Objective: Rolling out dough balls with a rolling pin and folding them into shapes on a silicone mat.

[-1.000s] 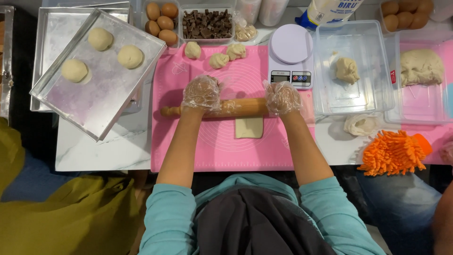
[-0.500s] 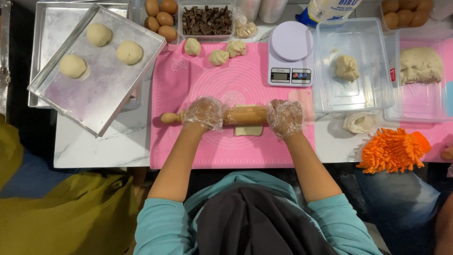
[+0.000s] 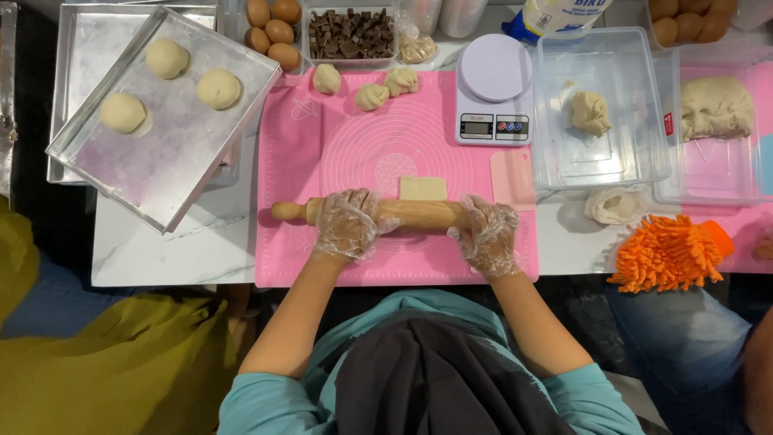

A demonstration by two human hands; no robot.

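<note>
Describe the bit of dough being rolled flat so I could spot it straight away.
Find the pink mat in the middle of the table. On it, both gloved hands press a wooden rolling pin; the dough piece lies just beyond the pin. Unlike the rounded lumps at the mat's far edge, it is flat, pale and rectangular.

I see a white marble table [image 3: 161, 258]. A pink mat [image 3: 322, 153] covers its middle to the near edge; metal trays [image 3: 173, 137] overhang the left edge, clear tubs [image 3: 600, 161] sit toward the right, an orange mitt [image 3: 664, 254] at the near-right edge.
</note>
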